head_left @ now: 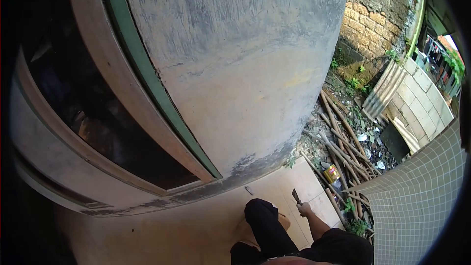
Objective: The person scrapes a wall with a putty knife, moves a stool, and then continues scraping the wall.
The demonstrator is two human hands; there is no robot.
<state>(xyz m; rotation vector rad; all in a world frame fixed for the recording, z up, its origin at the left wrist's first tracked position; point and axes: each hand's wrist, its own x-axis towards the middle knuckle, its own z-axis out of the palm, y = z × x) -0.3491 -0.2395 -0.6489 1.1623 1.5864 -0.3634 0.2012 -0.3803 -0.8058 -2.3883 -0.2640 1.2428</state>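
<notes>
My right hand [305,209] is closed around the handle of a putty knife [296,196], its dark flat blade pointing up and away from me. Hand and tool are held above the light floor tiles [316,191], to the right of my dark-clothed knee [262,211]. In front of me rises a plastered wall [240,83], streaked grey in its upper part and beige lower down, with dark patches along its base. The putty knife is apart from the wall. Nothing of my left hand shows in this view.
A green-edged wooden frame [132,44] with dark glass stands to the left. Small grey debris [249,190] lies on the floor near the wall. Beyond the tile edge are sticks [338,147] and rubbish. A curved grid-patterned surface [417,196] bounds the right.
</notes>
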